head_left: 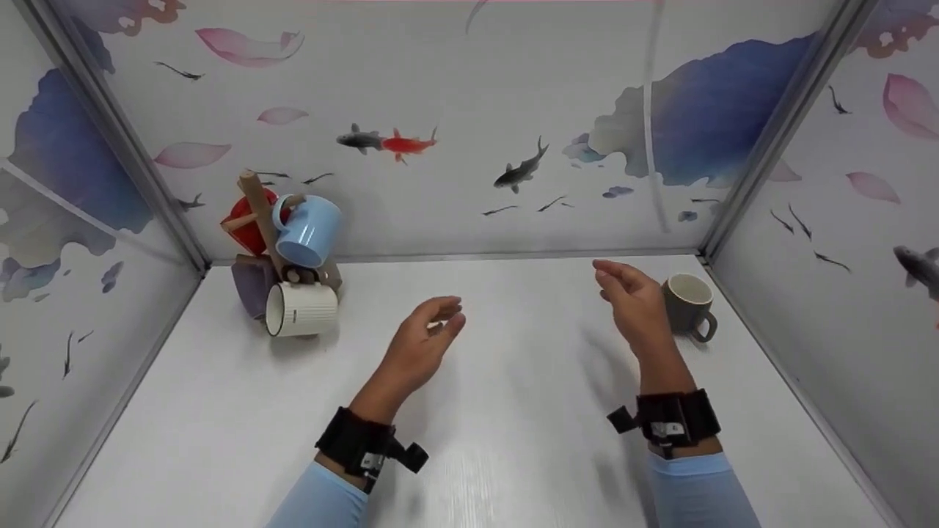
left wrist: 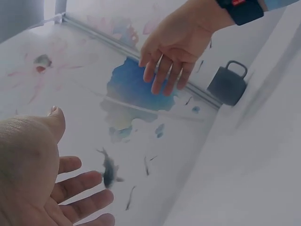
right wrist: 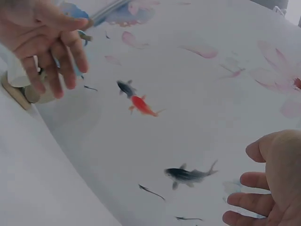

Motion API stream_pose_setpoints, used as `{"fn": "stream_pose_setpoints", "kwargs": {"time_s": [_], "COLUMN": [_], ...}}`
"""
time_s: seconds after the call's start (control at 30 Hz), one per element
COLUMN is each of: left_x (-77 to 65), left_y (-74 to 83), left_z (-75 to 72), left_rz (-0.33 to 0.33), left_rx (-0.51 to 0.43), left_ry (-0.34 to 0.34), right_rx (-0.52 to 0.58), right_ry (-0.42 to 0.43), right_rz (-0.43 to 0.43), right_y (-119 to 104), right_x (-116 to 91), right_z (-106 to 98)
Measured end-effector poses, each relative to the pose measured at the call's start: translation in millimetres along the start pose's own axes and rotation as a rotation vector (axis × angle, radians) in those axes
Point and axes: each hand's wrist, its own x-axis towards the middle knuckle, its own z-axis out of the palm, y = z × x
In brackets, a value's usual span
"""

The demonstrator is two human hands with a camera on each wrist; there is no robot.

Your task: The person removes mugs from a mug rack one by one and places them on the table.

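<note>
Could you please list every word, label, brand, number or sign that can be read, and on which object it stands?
No text is readable.
White mug: small dark mark, too small to read.
Left black wristband: pale patch, too small to read.
Right black wristband: pale patch, too small; red marking, too blurred.

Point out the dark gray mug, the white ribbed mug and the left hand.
Dark gray mug (head_left: 685,315), head view: outer wall.
White ribbed mug (head_left: 312,309), head view: ribbed side.
Left hand (head_left: 418,345), head view: middle of the hand.
</note>
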Motion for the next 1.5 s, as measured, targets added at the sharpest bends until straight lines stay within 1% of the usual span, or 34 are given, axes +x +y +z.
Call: {"fn": "stream_pose_setpoints", "kwargs": {"time_s": [0.13, 0.23, 0.37, 0.43, 0.57, 0.63, 0.7, 0.73, 0.83, 0.97, 1.03, 1.13, 1.23, 1.3, 1.4, 1.47, 1.5], "left_x": [9.4, 19.4, 34.6, 42.0, 56.2, 63.4, 69.6, 72.3, 79.5, 88.7, 92.1, 94.3, 90.7, 83.9, 76.5, 77.9, 80.9], "left_y": [10.5, 21.5, 31.9, 35.6, 44.6, 48.7, 50.9, 51.4, 52.8, 55.9, 56.6, 53.5, 49.4, 51.3, 51.7, 49.6, 46.6], "left_z": [-39.1, -71.4, -113.0, -133.5, -171.7, -188.1, -202.7, -209.2, -226.8, -245.1, -251.2, -256.1, -256.1, -253.2, -247.3, -245.8, -246.2], "left_rz": [0.024, 0.039, 0.052, 0.048, 0.019, -0.007, -0.040, -0.064, -0.161, -0.259, -0.289, -0.316, -0.343, -0.350, -0.343, -0.334, -0.336], "left_rx": [0.137, 0.222, 0.280, 0.325, 0.414, 0.448, 0.478, 0.493, 0.492, 0.472, 0.487, 0.516, 0.517, 0.492, 0.465, 0.458, 0.464], "left_ry": [0.147, 0.235, 0.348, 0.427, 0.587, 0.637, 0.670, 0.676, 0.669, 0.619, 0.593, 0.589, 0.614, 0.638, 0.661, 0.666, 0.665], "right_rx": [0.089, 0.143, 0.132, 0.109, 0.045, 0.023, -0.003, -0.014, -0.040, -0.051, -0.050, -0.050, -0.051, -0.058, -0.063, -0.061, -0.059], "right_ry": [-0.087, -0.137, -0.180, -0.208, -0.235, -0.235, -0.239, -0.247, -0.288, -0.319, -0.320, -0.329, -0.358, -0.384, -0.408, -0.413, -0.413], "right_rz": [-0.066, -0.100, -0.137, -0.163, -0.204, -0.223, -0.233, -0.241, -0.253, -0.259, -0.260, -0.262, -0.267, -0.267, -0.250, -0.240, -0.236], "right_y": [-2.4, -2.6, -2.0, -2.1, -6.1, -7.7, -10.0, -10.3, -11.2, -11.4, -11.8, -13.0, -14.2, -16.0, -15.8, -15.5, -15.0], "right_x": [-0.8, -1.5, -6.6, -9.9, -17.9, -20.9, -24.9, -26.7, -31.7, -36.2, -37.1, -37.5, -38.2, -38.9, -42.2, -43.8, -44.5], "right_z": [20.1, 32.7, 45.7, 52.2, 65.4, 72.3, 78.8, 81.9, 89.9, 95.5, 96.8, 98.2, 100.3, 102.0, 104.8, 105.7, 105.8]}}
